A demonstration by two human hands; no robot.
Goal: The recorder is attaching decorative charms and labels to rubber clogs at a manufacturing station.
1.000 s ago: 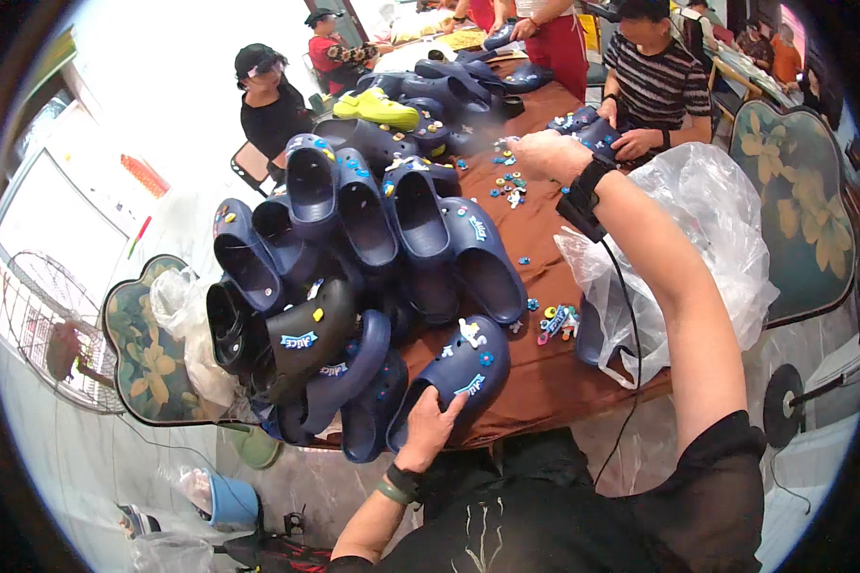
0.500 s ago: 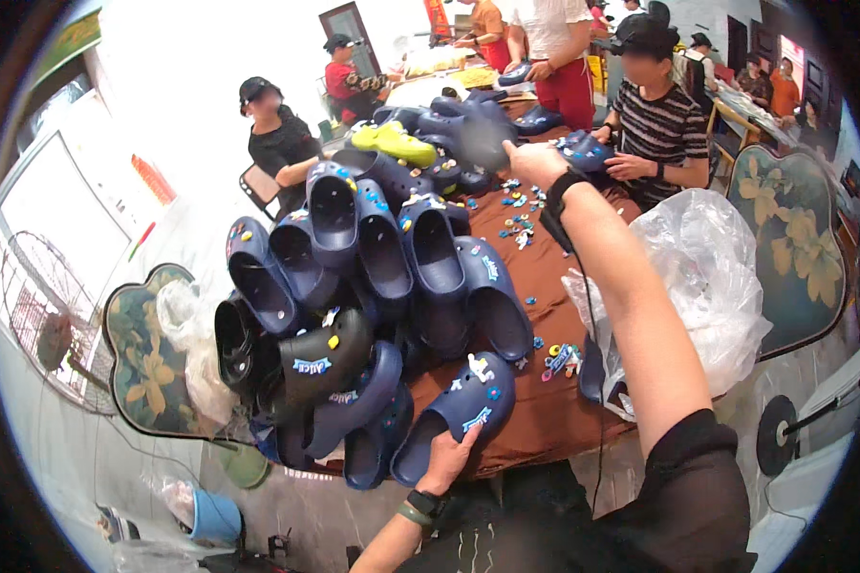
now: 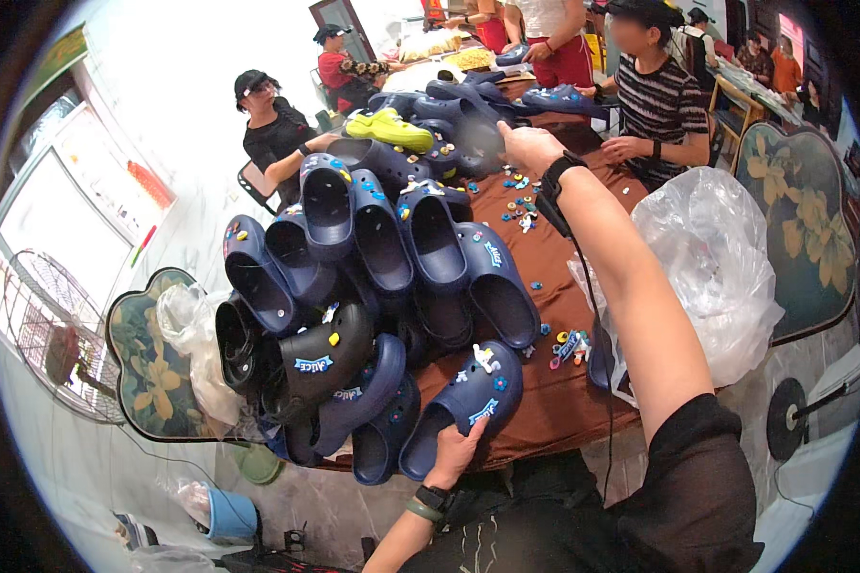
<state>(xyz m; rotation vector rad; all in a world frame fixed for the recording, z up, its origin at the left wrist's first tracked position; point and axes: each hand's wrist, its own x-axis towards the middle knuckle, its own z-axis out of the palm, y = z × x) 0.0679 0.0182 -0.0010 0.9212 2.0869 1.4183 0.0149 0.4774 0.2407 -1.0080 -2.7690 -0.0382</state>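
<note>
My left hand [image 3: 457, 455] grips the side of a navy clog [image 3: 468, 396] at the table's near edge, thumb beside its blue lettered charm. White and blue charms sit on the clog's toe. My right hand [image 3: 533, 151] reaches far across the table with fingers curled, beside a dark clog [image 3: 476, 143] at the far pile; a blurred spot hides what the fingertips hold, if anything. Left of my left hand, navy clogs [image 3: 384, 234] with charms are heaped, along with a black clog [image 3: 327, 358]. A yellow-green clog [image 3: 390, 130] lies on the far part of the heap.
Loose charms [image 3: 571, 348] lie on the brown tablecloth [image 3: 569, 277]. A clear plastic bag [image 3: 707, 267] covers the right side. A black cable [image 3: 597, 325] hangs from my right wrist. Across the table sit a person in a striped top [image 3: 664, 105] and one in black [image 3: 275, 134].
My view has shifted slightly. My right hand stays stretched toward the far pile, a little right of where it was. The left keeps its grip. The striped-top person's clog has moved left.
</note>
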